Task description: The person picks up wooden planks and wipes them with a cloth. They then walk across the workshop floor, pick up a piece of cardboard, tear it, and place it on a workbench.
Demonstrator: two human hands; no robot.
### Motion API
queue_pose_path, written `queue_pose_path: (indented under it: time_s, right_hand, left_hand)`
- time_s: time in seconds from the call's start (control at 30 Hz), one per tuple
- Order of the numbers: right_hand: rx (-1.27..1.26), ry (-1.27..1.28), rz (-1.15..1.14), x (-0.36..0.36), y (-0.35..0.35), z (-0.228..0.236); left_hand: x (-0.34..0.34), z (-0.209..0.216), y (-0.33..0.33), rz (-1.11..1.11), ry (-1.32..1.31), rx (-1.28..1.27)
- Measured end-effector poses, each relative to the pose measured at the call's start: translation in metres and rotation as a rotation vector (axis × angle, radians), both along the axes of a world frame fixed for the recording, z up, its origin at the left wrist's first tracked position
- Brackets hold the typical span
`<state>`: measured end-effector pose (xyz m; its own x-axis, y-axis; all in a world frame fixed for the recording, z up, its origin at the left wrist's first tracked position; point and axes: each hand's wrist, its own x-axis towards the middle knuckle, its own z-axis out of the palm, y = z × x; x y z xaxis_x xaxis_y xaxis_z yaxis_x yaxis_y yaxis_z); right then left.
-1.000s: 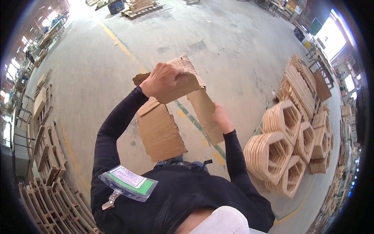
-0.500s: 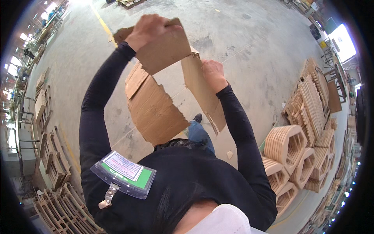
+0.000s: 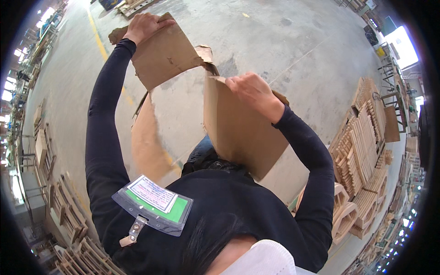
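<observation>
A large, torn sheet of brown cardboard (image 3: 243, 123) hangs bent in front of me, its panels joined by a narrow strip near the far middle. With fingers curled over the upper edge of the far left panel, my left hand (image 3: 145, 28) grips it. My right hand (image 3: 254, 94) is closed on the top edge of the right panel, close to a ragged corner. Another panel droops at the lower left, blurred by motion. Between the panels the floor shows through a gap.
Stacked wooden hexagonal frames (image 3: 341, 211) and bundled wooden slats (image 3: 360, 146) stand at the right. Wooden pallets (image 3: 66, 206) lie at the left, and another pallet (image 3: 137, 5) is at the far edge. A yellow line (image 3: 96, 34) runs along the concrete floor.
My left hand has moved left with its cardboard panel, while my right hand has come slightly nearer. The right panel has turned its broad face toward me, and the lower left panel has swung left.
</observation>
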<state>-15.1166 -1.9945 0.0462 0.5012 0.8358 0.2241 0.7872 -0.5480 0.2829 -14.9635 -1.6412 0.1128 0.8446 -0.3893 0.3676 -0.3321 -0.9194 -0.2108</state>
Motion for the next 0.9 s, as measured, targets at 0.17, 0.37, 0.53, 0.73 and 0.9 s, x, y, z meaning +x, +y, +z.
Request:
queue_pose_path:
  time_s: [0.17, 0.37, 0.53, 0.73, 0.9]
  right_hand:
    - [-0.054, 0.019, -0.059, 0.117, -0.036, 0.016]
    - [0.073, 0.135, -0.161, 0.265, -0.092, 0.057]
    - [0.11, 0.179, -0.44, 0.431, -0.162, 0.078]
    - [-0.02, 0.177, -0.48, 0.644, -0.215, 0.12]
    - [-0.145, 0.212, -0.636, 0.788, -0.237, 0.135]
  left_hand:
    - [0.153, -0.035, 0.003, 0.066, -0.011, -0.069]
    - [0.325, -0.035, -0.036, 0.124, 0.037, -0.163]
    - [0.454, 0.008, -0.114, 0.033, -0.119, -0.274]
    - [0.567, 0.045, -0.238, -0.172, -0.686, -0.282]
    - [0.584, -0.016, -0.36, -0.42, -0.331, -0.302]
